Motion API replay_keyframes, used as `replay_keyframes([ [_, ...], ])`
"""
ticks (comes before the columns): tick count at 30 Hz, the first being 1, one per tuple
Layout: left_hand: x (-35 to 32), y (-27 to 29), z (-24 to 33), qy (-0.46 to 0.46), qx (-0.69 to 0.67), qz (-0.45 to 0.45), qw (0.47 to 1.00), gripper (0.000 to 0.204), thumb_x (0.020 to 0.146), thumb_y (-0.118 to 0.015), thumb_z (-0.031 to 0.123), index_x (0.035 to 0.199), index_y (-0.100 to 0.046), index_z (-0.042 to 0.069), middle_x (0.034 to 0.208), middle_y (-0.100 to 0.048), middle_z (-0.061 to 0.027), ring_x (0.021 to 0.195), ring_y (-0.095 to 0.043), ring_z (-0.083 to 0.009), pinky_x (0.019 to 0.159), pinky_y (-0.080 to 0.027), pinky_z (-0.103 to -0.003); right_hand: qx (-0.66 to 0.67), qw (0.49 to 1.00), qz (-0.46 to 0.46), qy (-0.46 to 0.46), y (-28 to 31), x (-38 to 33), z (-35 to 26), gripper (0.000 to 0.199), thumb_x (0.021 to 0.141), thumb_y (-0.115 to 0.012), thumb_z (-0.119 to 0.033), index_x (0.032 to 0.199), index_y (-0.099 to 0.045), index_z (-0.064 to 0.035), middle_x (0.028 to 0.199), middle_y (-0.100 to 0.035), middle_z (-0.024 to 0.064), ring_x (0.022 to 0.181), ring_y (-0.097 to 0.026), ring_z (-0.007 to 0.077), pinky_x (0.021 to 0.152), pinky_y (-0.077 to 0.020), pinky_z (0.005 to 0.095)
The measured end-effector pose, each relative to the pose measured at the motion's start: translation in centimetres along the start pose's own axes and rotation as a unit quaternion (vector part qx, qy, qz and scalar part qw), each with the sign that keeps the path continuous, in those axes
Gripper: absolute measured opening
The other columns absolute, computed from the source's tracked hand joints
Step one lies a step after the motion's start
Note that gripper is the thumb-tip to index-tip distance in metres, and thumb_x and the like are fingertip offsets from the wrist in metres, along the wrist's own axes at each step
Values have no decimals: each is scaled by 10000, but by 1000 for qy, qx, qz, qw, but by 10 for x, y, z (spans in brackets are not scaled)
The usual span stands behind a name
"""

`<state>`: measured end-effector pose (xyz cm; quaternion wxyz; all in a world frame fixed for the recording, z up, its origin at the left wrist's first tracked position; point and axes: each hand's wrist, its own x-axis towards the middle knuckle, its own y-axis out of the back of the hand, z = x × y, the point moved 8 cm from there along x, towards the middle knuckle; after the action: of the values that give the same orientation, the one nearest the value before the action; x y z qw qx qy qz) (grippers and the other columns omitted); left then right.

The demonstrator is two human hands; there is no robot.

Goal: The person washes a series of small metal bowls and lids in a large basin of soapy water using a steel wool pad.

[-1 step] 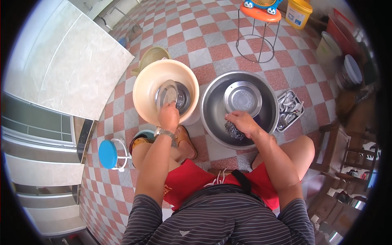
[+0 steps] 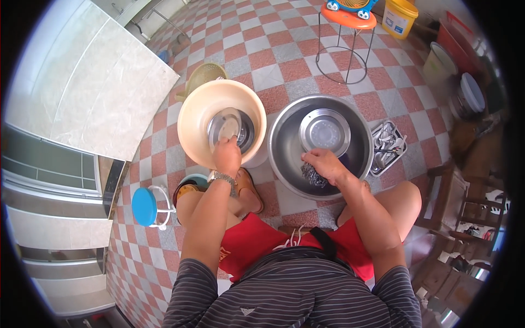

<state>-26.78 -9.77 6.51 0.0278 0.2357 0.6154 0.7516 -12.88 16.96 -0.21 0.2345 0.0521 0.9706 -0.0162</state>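
Steel plate [image 2: 229, 127] in the cream basin [image 2: 194, 117] is pinched by the left hand [image 2: 227, 156]; right hand [image 2: 324, 165] clamps a scourer [image 2: 313, 175] in the steel basin [image 2: 284, 147], yellow tub [image 2: 398, 16] at one o'clock.

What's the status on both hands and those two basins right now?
Left hand grips a steel plate in the cream basin. Right hand grips a steel scourer in the metal basin. Nothing in the way.

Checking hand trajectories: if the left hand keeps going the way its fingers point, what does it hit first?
The left hand points up the picture into the cream plastic basin. First in line is the round metal plate lying in it, which the fingertips seem to touch already, though depth is unclear from this top-down view.
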Motion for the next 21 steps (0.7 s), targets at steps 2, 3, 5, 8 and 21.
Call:
replay_keyframes([
  [2, -1, -16, 1, -3, 27, -30, 999, 284, 828, -618, 65, 1090, -725, 84, 972, -664, -137, 941, -643, -354, 794, -537, -454, -26, 999, -6, 17, 0, -1, 1, 423, 930, -666, -367, 1032, -723, 39, 790, -664, 71, 648, -574, 130, 547, -446, 328],
  [3, 1, -24, 2, 2, 8, -39, 999, 289, 837, -629, 75, 1112, -718, 76, 1004, -664, -146, 971, -636, -361, 822, -530, -457, -30, 999, -2, 15, 2, -3, 0, 423, 930, -666, -367, 1032, -723, 39, 790, -664, 71, 648, -574, 130, 547, -446, 328],
  [5, 0, -36, 1, 9, -16, -47, 999, 297, 845, -639, 85, 1133, -710, 68, 1037, -663, -155, 1001, -628, -367, 850, -524, -460, -70, 998, 8, 3, 4, -7, -1, 427, 926, -670, -378, 1020, -724, 35, 775, -655, 72, 640, -562, 130, 541, -441, 333],
  [8, 3, -38, 9, 18, -49, -53, 997, 328, 873, -658, 122, 1195, -690, 69, 1143, -656, -179, 1052, -622, -380, 907, -515, -467, -60, 998, 8, -6, 9, -9, 8, 420, 921, -672, -364, 1003, -721, 45, 764, -648, 73, 654, -558, 135, 566, -449, 333],
  [21, 2, -40, 67, -13, -149, -122, 981, 342, 897, -662, 197, 1200, -683, 41, 1206, -669, -199, 1133, -617, -381, 984, -492, -459, -126, 991, 3, 37, -1, -14, 3, 447, 872, -650, -381, 997, -727, 42, 836, -721, 180, 774, -685, 250, 754, -512, 374],
])
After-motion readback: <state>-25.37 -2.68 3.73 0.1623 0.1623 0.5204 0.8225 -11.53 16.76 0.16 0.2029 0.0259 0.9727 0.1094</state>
